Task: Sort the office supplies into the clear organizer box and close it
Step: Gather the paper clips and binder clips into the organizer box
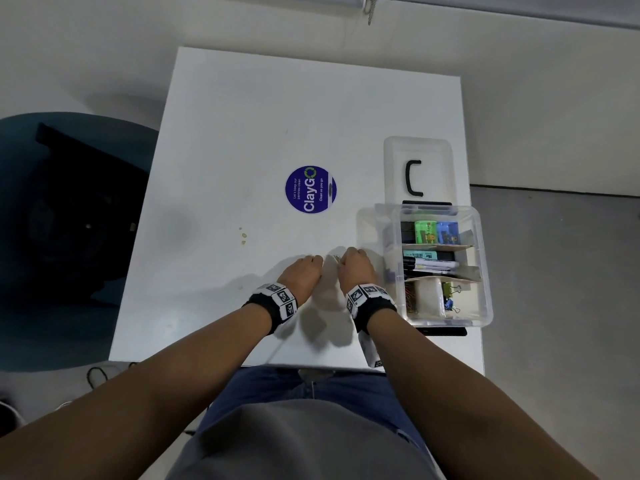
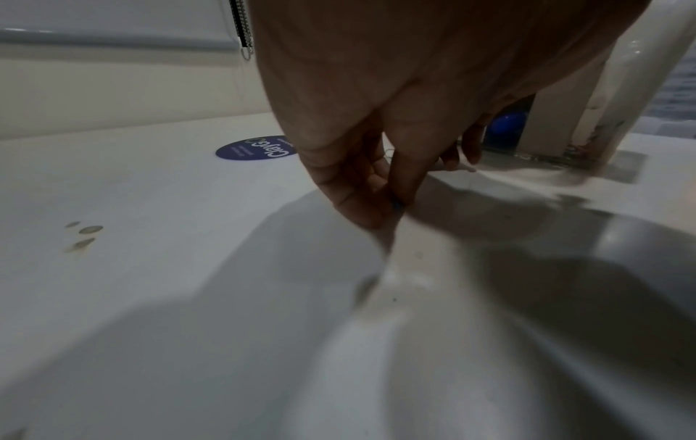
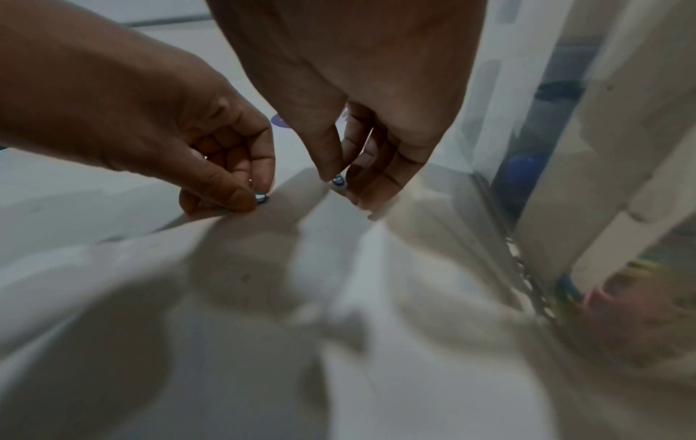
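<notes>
Blue-and-white, tiny and hard-looking, one small piece (image 3: pixel 261 197) is pinched at the bench (image 1: pixel 242 116) by thumb and forefinger of the left hand (image 1: pixel 303 270); a second piece (image 3: pixel 338 179) is pinched likewise by the right hand (image 1: pixel 356 266). What they are cannot be told. Little weight and easy slipping are to be expected, so a fingertip nip is advised. The clear organizer box (image 1: pixel 485 271) stands open just beside the right hand, on its outer side.

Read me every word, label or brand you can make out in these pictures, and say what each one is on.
"ClayGO": round blue sticker on the white table.
"Clean as you go": same sticker.
"Let's keep our pantries clean": same sticker, small print, only just legible.
Labels on the markers and the green and blue items in the clear organizer box: too small to read.
</notes>
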Tool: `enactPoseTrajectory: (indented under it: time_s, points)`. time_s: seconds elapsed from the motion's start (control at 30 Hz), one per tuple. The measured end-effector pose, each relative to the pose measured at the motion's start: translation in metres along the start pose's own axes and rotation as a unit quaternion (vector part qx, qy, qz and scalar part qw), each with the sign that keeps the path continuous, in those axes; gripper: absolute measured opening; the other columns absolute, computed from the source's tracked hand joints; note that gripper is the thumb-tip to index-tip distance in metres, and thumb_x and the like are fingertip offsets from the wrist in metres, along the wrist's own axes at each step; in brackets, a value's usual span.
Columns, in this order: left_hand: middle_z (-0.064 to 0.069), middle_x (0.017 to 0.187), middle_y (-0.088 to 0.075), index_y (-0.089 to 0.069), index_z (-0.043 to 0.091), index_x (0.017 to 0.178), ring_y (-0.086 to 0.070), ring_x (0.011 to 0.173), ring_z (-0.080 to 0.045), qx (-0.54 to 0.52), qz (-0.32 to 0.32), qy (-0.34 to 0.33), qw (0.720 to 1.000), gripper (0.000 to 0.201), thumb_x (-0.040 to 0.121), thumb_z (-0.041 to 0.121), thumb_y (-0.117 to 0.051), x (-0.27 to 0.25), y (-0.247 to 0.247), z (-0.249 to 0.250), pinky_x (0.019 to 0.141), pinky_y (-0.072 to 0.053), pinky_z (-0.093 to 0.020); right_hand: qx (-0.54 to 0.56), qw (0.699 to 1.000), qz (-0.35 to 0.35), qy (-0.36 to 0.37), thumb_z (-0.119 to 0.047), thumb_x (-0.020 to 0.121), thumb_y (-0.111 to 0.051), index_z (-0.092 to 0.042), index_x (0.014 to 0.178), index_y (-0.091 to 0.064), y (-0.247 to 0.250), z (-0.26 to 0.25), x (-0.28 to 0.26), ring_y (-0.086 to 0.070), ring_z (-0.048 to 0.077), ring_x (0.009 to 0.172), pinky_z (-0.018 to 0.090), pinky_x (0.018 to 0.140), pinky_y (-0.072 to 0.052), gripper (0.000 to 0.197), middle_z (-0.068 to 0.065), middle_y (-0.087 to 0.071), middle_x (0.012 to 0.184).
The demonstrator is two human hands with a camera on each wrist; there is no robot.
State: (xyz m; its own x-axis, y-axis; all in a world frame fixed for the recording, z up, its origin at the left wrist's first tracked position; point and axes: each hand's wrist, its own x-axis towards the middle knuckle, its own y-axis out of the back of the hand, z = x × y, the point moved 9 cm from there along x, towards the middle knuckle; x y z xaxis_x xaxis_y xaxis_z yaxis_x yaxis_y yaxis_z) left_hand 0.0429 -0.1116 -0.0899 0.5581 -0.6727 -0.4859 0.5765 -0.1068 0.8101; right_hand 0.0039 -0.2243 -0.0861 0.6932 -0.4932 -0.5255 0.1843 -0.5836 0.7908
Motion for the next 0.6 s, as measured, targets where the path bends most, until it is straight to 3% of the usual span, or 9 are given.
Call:
enactPoseTrajectory:
  time_s: [0.1,0.2,0.47,0.53,0.6]
  points:
    - [-0.022,0.109,-0.058,-0.053,-0.002,0.108,-0.057,0.101,-0.038,0.006,-0.013,-0.001,1.0,0.019,0.092,0.001,-0.042,-0.001,0.001,0.004,0.079,-0.046,-0.044,-0.003,1.0,0.002,-0.002,-0.015,0.094,-0.054,-0.005,0.116,-0.049,0.001,-0.008,0.004,-0.058,0.034,0.107,0.038,0.078,-0.047,0.025,0.015,-0.055,0.119]
    - [-0.022,0.111,-0.057,-0.054,-0.002,0.109,-0.056,0.102,-0.038,0.008,-0.032,0.006,0.999,0.022,0.089,-0.002,-0.045,-0.002,0.001,0.006,0.081,-0.048,-0.045,-0.026,1.0,0.015,-0.005,-0.005,0.091,-0.054,-0.005,0.122,-0.044,0.005,-0.012,0.006,-0.055,0.033,0.112,0.041,0.082,-0.05,0.033,0.016,-0.051,0.124]
    - [-0.021,0.117,-0.052,-0.05,-0.001,0.114,-0.051,0.11,-0.037,0.014,-0.045,0.017,0.999,0.026,0.089,-0.002,-0.046,-0.006,0.002,0.004,0.083,-0.047,-0.046,-0.085,0.996,-0.022,0.016,-0.001,0.09,-0.049,-0.002,0.123,-0.051,0.002,-0.018,0.009,-0.055,0.032,0.115,0.04,0.091,-0.048,0.034,0.016,-0.05,0.128]
    - [-0.021,0.119,-0.05,-0.048,-0.001,0.117,-0.049,0.112,-0.036,0.022,-0.048,0.01,0.999,0.027,0.09,-0.001,-0.043,-0.007,0.001,0.004,0.084,-0.046,-0.046,-0.086,0.996,-0.036,0.014,-0.003,0.091,-0.049,-0.002,0.121,-0.052,0.001,-0.02,0.01,-0.057,0.032,0.114,0.039,0.091,-0.048,0.03,0.016,-0.051,0.127]
    - [-0.021,0.121,-0.049,-0.046,-0.001,0.121,-0.048,0.113,-0.036,0.036,-0.046,0.0,0.998,0.03,0.091,-0.001,-0.044,-0.008,0.001,0.005,0.086,-0.046,-0.045,-0.072,0.996,-0.055,0.009,-0.01,0.093,-0.05,-0.002,0.116,-0.056,-0.003,-0.019,0.009,-0.061,0.032,0.108,0.035,0.083,-0.049,0.025,0.017,-0.056,0.123]
